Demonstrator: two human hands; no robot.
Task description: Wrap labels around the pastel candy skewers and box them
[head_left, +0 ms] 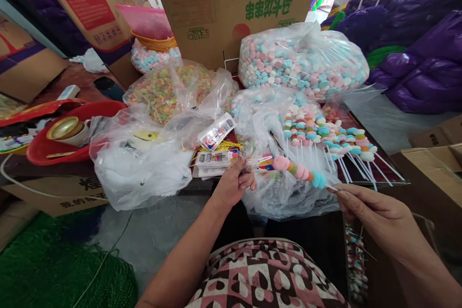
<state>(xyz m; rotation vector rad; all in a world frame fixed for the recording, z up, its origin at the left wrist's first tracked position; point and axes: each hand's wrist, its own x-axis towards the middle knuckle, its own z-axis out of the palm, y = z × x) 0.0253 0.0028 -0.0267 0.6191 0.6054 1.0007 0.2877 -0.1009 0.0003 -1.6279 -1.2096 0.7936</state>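
A candy skewer [299, 171] with pink, orange and blue pieces lies level in front of me, its left part inside a clear printed wrapper [264, 162]. My right hand [375, 209] pinches the white stick at the skewer's right end. With thumb and fingers closed, my left hand [236, 184] grips the wrapper's left end. Just behind my left hand are a stack of printed wrappers [212, 158], yellow twist ties [231, 145] and a single printed packet [217, 131]. Several finished-looking skewers [325, 130] rest on plastic to the right, their sticks pointing toward me.
Big bags of marshmallows [303, 62] and gummy candy [169, 89] stand behind. A plastic bag of white material [144, 168] and a red basin [43, 147] are at left. Cardboard boxes [238, 9] rise at the back; purple sacks [415, 57] are at right.
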